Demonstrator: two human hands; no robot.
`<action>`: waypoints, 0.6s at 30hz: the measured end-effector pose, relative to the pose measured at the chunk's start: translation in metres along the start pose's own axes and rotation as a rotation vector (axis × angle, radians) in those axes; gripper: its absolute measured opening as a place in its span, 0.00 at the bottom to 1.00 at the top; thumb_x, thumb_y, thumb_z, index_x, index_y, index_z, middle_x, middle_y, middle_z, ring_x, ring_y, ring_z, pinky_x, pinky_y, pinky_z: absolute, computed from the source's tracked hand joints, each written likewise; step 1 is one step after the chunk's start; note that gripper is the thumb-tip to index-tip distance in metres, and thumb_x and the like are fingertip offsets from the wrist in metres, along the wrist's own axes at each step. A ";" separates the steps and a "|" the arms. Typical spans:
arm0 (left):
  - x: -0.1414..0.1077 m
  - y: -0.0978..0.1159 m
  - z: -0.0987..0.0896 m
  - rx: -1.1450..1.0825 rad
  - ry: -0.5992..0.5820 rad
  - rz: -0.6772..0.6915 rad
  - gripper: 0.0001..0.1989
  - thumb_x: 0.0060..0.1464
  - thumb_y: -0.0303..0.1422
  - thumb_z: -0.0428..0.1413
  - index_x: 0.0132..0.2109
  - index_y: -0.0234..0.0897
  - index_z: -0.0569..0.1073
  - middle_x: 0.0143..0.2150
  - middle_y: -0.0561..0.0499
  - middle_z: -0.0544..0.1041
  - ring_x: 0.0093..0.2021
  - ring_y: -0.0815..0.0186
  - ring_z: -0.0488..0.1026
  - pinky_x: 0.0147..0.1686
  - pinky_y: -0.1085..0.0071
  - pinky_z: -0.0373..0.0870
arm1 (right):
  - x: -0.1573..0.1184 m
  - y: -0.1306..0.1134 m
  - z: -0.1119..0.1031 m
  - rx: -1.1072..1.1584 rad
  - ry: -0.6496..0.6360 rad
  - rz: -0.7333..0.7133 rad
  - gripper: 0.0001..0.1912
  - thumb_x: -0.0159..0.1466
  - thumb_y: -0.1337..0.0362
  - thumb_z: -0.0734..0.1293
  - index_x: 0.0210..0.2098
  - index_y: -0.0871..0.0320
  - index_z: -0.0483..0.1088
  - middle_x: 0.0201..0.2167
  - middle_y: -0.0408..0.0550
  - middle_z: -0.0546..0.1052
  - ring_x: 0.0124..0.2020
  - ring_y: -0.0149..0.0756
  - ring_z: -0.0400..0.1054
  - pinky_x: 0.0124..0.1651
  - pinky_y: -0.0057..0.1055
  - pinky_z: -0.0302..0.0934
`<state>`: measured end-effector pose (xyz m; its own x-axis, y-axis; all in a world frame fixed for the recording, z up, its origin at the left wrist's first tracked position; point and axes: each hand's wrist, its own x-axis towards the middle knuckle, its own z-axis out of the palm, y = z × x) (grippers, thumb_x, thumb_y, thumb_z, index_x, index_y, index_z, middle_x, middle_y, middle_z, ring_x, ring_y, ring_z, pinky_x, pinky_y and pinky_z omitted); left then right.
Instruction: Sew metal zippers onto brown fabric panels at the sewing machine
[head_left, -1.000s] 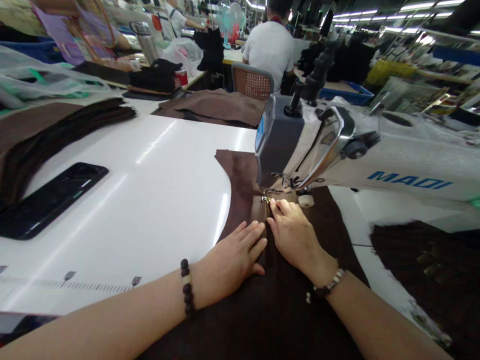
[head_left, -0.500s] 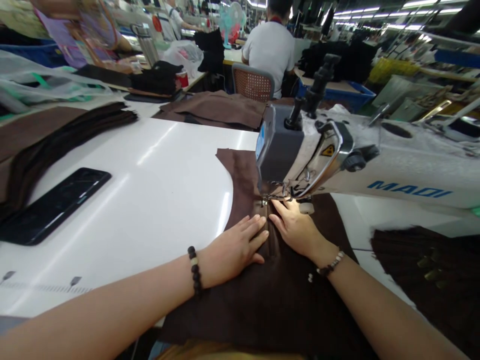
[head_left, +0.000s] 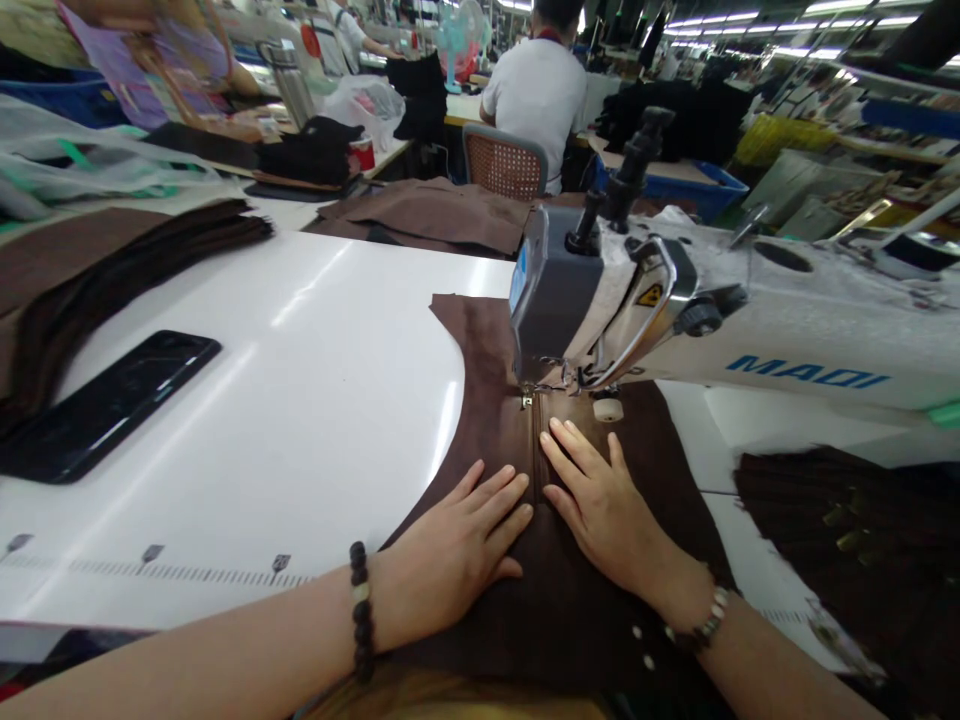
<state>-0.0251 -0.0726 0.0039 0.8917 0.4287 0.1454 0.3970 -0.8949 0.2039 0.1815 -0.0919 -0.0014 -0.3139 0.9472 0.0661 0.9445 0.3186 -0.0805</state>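
Note:
A dark brown fabric piece (head_left: 480,370) lies under the head of a sewing machine (head_left: 562,290), with a seam (head_left: 535,450) running lengthwise toward the presser foot (head_left: 527,399). My left hand (head_left: 457,540) rests on the fabric left of the seam, fingers stretched out and slightly spread. To the right of the seam my right hand (head_left: 600,500) lies flat on the same piece, its fingertips a little short of the presser foot. Neither hand grips anything. The needle tip is too small to make out.
A phone (head_left: 112,405) lies on the white table (head_left: 337,350) at left, beside stacked brown fabric (head_left: 97,270). More brown pieces (head_left: 435,215) lie behind. At right sits a gathered dark cloth (head_left: 847,560). A seated person (head_left: 536,100) works farther back.
Both hands have slid back toward me, away from the presser foot. The fabric's near part has shifted toward me, and my right fingers are more spread.

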 end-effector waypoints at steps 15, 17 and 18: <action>0.019 -0.024 0.003 -0.032 0.020 0.023 0.19 0.57 0.37 0.52 0.52 0.30 0.65 0.57 0.39 0.62 0.59 0.54 0.56 0.57 0.53 0.53 | 0.025 0.014 -0.002 0.032 0.018 -0.019 0.24 0.65 0.62 0.52 0.59 0.62 0.52 0.61 0.53 0.53 0.61 0.40 0.47 0.58 0.52 0.47; 0.022 -0.028 0.002 -0.040 0.023 0.029 0.18 0.57 0.36 0.52 0.51 0.29 0.65 0.57 0.38 0.62 0.59 0.54 0.56 0.57 0.52 0.54 | 0.030 0.017 -0.003 0.057 0.017 -0.026 0.24 0.65 0.62 0.52 0.59 0.63 0.52 0.60 0.54 0.54 0.61 0.40 0.47 0.58 0.50 0.48; 0.024 -0.030 0.001 -0.044 0.023 0.030 0.18 0.57 0.35 0.52 0.51 0.29 0.65 0.57 0.38 0.62 0.59 0.54 0.57 0.57 0.52 0.54 | 0.032 0.018 -0.003 0.069 0.012 -0.027 0.24 0.65 0.62 0.52 0.59 0.63 0.52 0.60 0.55 0.56 0.60 0.40 0.48 0.58 0.49 0.49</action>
<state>-0.0157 -0.0354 0.0000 0.8976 0.4049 0.1743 0.3598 -0.9014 0.2410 0.1892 -0.0557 0.0021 -0.3371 0.9380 0.0812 0.9267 0.3458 -0.1468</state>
